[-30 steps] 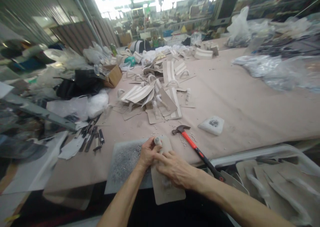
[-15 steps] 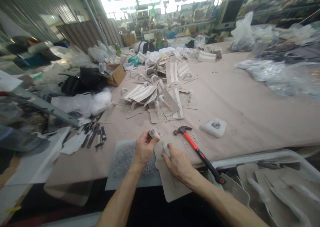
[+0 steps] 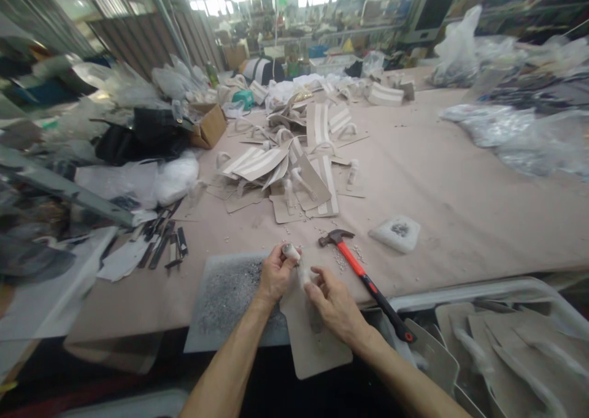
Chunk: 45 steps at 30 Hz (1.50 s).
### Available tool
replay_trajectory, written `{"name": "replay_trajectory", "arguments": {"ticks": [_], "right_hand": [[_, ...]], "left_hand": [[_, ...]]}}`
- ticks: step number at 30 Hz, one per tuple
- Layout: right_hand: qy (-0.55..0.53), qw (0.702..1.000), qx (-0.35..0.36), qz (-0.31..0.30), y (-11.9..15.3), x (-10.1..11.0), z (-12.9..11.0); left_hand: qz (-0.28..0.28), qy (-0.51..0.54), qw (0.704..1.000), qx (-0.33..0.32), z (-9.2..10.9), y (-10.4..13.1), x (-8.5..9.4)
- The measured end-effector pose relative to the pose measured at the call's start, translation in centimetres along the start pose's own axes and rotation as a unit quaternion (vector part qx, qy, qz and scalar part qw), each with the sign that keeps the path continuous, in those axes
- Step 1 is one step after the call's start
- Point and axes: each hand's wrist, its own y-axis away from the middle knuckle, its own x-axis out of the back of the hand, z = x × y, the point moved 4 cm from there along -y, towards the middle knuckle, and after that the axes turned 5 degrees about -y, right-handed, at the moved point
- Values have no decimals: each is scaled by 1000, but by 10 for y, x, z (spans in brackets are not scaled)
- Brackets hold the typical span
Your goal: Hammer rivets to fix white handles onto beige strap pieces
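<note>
My left hand (image 3: 275,275) is closed around a short white cylinder (image 3: 291,252) with a dark end that tilts up and away. A beige flat panel (image 3: 315,353) with rounded corners lies below my hands, partly over the table's front edge. A pale strap wrapped in clear plastic (image 3: 304,275) runs along its upper part. My right hand (image 3: 335,304) is over the panel's right side, thumb and forefinger curled close together beside the strap. Anything between those fingertips is too small to make out. A claw hammer (image 3: 352,258) with a red and black handle lies right of my right hand.
A worn grey board (image 3: 225,295) lies to the left. Small metal pieces (image 3: 340,259) are scattered by the hammer, near a white dish (image 3: 396,232). Striped panels with handles (image 3: 276,166) are piled behind. Blade-like tools (image 3: 168,243) lie left; a bin of panels (image 3: 515,344) stands right.
My left hand has moved slightly right and down with the white cylinder, which now tilts differently. My right hand has drawn back a little, uncovering more of the strap. The view has shifted downward.
</note>
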Motion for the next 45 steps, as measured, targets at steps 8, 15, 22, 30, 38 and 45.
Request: {"name": "replay_trajectory", "arguments": {"ticks": [8,15,22,30,38,45], "right_hand": [[363,924,-13,124,-6,77,48],[360,927,-101,29,-9,84,60],[-129,953,-267,-65,-17,61,42],[214,965,144,53,1,85,-51],[313,922,223,51,4,108,-107],[319,942,108,11,2,93,-68]], "left_hand": [[19,-75,997,-22,5,2,-1],[69,-129,989,-22,5,3,-8],[37,-196,977,-81,8,8,-8],[-20,-207,972,-109,7,9,-10],[-39,-199,973,-110,10,7,-11],[-37,-209,972,-100,14,9,-11]]}}
